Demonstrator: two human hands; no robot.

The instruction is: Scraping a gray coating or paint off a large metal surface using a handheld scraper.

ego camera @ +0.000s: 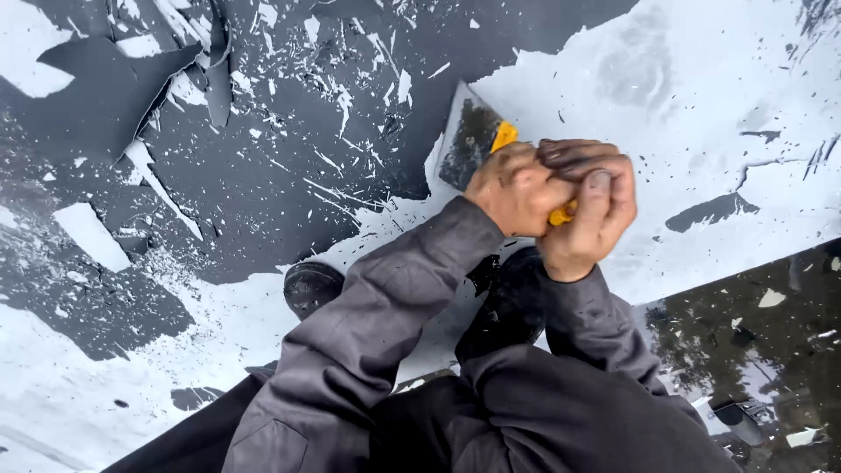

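A: What are the hands on?

B: Both are on one scraper, a wide dark metal blade with a yellow handle. The left hand wraps the handle just behind the blade, its grip closed tight. The right hand closes over the rear of the same handle, fingers curled round, thumb up.

A: Where does the blade sit?

B: Its edge lies against the floor, right at the border where the white coating meets the bare dark surface. The blade tilts low, pointing away from the person.

A: And around it?

B: White flakes and larger peeled sheets lie scattered over the dark stretch toward the far left. Near the body, two dark shoes stand on the white part, beneath grey sleeves. At the near right corner the floor is dark and glossy.
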